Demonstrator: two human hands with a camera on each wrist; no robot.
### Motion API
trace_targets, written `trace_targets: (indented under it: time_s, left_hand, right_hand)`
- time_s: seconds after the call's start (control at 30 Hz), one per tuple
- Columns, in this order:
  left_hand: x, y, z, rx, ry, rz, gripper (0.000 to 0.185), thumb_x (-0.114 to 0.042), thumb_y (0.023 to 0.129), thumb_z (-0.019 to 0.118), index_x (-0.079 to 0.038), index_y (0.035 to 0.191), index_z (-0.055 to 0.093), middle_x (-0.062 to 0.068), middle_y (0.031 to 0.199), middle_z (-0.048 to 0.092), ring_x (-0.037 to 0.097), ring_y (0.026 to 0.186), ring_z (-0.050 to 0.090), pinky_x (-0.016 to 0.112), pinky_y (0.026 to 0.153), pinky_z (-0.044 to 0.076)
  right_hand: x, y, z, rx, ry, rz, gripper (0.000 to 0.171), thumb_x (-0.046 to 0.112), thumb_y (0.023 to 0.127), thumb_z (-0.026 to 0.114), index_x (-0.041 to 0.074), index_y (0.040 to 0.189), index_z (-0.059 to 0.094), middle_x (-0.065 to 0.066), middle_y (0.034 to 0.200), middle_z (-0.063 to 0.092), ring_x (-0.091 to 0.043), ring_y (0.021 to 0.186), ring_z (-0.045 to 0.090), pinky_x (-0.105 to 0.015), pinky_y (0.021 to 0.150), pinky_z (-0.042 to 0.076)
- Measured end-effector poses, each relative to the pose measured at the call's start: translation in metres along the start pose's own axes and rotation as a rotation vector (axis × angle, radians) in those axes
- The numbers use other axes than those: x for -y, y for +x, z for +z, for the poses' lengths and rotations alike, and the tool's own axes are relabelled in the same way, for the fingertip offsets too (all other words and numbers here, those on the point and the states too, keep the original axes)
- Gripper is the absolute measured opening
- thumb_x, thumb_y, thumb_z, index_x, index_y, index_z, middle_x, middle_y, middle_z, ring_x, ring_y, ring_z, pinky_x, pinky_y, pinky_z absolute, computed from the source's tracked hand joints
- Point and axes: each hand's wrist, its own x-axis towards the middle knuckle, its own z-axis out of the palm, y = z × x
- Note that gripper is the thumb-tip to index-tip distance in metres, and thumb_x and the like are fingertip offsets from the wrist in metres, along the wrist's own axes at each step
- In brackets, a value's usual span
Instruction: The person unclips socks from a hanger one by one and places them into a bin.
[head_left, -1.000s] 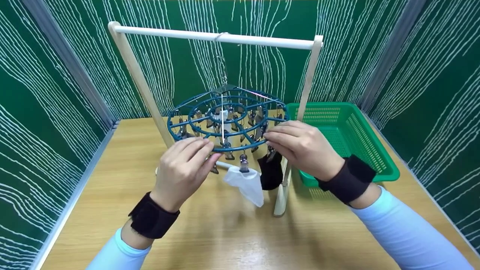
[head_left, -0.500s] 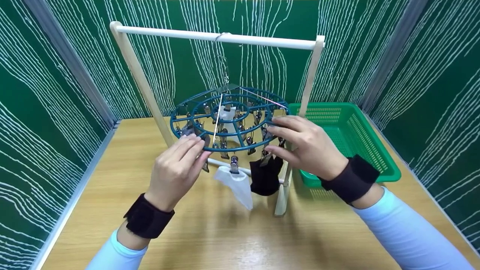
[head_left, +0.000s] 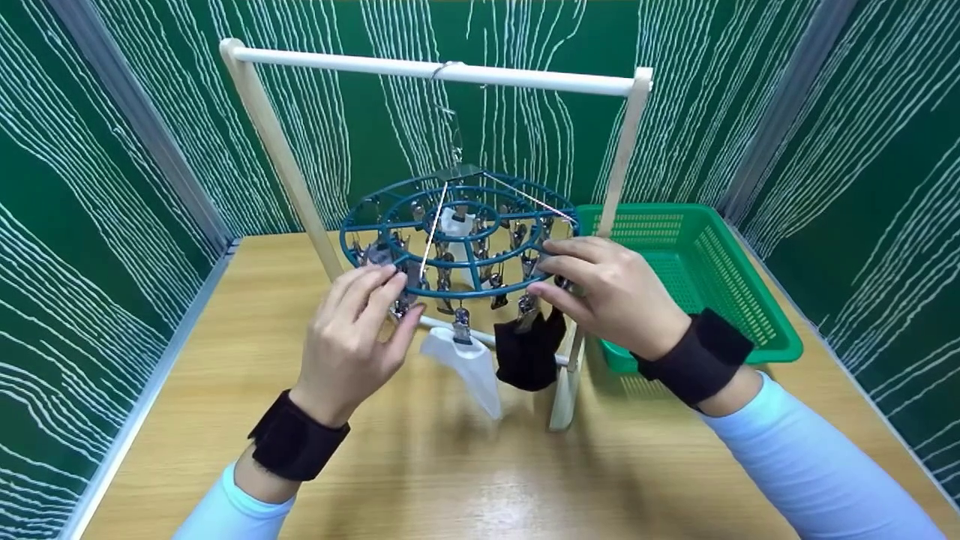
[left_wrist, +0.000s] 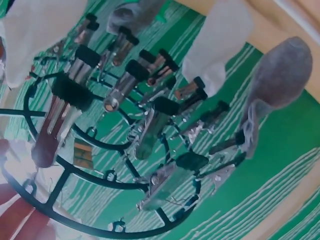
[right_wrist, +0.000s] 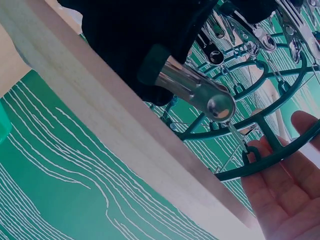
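A round blue-green clip hanger (head_left: pixel 487 292) hangs with many metal clips (left_wrist: pixel 150 125). At its near left rim, my left hand (head_left: pixel 349 345) has its fingertips against the ring, thumb held apart. My right hand (head_left: pixel 607 292) touches the right rim with loosely bent fingers, thumb apart; the right wrist view shows the ring (right_wrist: pixel 270 160) lying across its fingers. From the front clips hang a white sock (head_left: pixel 469 367) and a black sock (head_left: pixel 525 356). A further white sock (head_left: pixel 456 223) is clipped near the centre, and a grey sock (left_wrist: pixel 277 75) on the left side.
The hanger's hook loops over a white rod (head_left: pixel 337 64) on a wooden stand, whose right leg (head_left: pixel 626 150) is close to my right hand. A green basket (head_left: pixel 739 277) sits behind that leg on the wooden table (head_left: pixel 420 465). Green patterned walls surround it.
The hanger has turned, bringing the white and black socks leftward. My left fingers and thumb have spread apart at the rim; my right thumb has parted from its fingers.
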Motion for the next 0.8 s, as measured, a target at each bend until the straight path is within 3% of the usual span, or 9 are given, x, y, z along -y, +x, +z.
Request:
trace_targets:
  time_s: [0.17, 0.37, 0.5, 0.67, 0.8]
  left_hand:
    - [-0.006, -0.001, 0.002, 0.007, -0.075, 0.01, 0.019, -0.015, 0.097, 0.081, 0.002, 0.1, 0.073, 0.014, 0.092, 0.074, 0.03, 0.081, 0.067, 0.039, 0.071, 0.059]
    - [-0.018, -0.002, 0.01, 0.166, -0.151, -0.029, 0.018, -0.012, 0.092, 0.087, 0.0, 0.096, 0.074, 0.01, 0.084, 0.077, 0.024, 0.072, 0.073, 0.033, 0.066, 0.064]
    - [-0.025, -0.001, 0.014, 0.318, -0.193, -0.135, 0.025, -0.015, 0.094, 0.086, 0.005, 0.105, 0.076, 0.013, 0.088, 0.078, 0.024, 0.071, 0.071, 0.034, 0.064, 0.062]
    - [-0.026, 0.007, 0.017, 0.499, -0.326, -0.285, 0.027, -0.016, 0.102, 0.078, 0.007, 0.116, 0.077, 0.016, 0.1, 0.082, 0.022, 0.075, 0.068, 0.034, 0.064, 0.058]
    - [-0.023, 0.011, 0.02, 0.556, -0.444, -0.37, 0.023, -0.016, 0.102, 0.078, 0.005, 0.112, 0.079, 0.014, 0.104, 0.084, 0.021, 0.085, 0.075, 0.037, 0.073, 0.064]
  right_hand:
    - [0.001, 0.001, 0.0, -0.002, -0.01, 0.001, 0.026, 0.028, 0.103, 0.078, 0.003, 0.107, 0.081, -0.023, 0.116, 0.081, -0.039, 0.107, 0.079, -0.053, 0.094, 0.066]
    - [0.002, 0.002, 0.001, -0.003, -0.016, 0.007, 0.026, 0.028, 0.102, 0.078, 0.003, 0.107, 0.081, -0.023, 0.116, 0.081, -0.039, 0.107, 0.079, -0.053, 0.095, 0.065]
    - [0.002, 0.001, 0.002, -0.005, -0.012, 0.012, 0.028, 0.029, 0.104, 0.076, 0.002, 0.108, 0.081, -0.023, 0.116, 0.081, -0.04, 0.109, 0.079, -0.053, 0.096, 0.065]
    - [0.003, 0.0, 0.001, 0.0, -0.013, 0.022, 0.029, 0.03, 0.105, 0.075, 0.002, 0.109, 0.081, -0.023, 0.117, 0.08, -0.039, 0.11, 0.078, -0.053, 0.096, 0.065]
    - [0.003, -0.001, 0.001, 0.006, -0.02, 0.026, 0.027, 0.029, 0.103, 0.077, 0.002, 0.11, 0.08, -0.023, 0.119, 0.08, -0.04, 0.113, 0.078, -0.053, 0.098, 0.064]
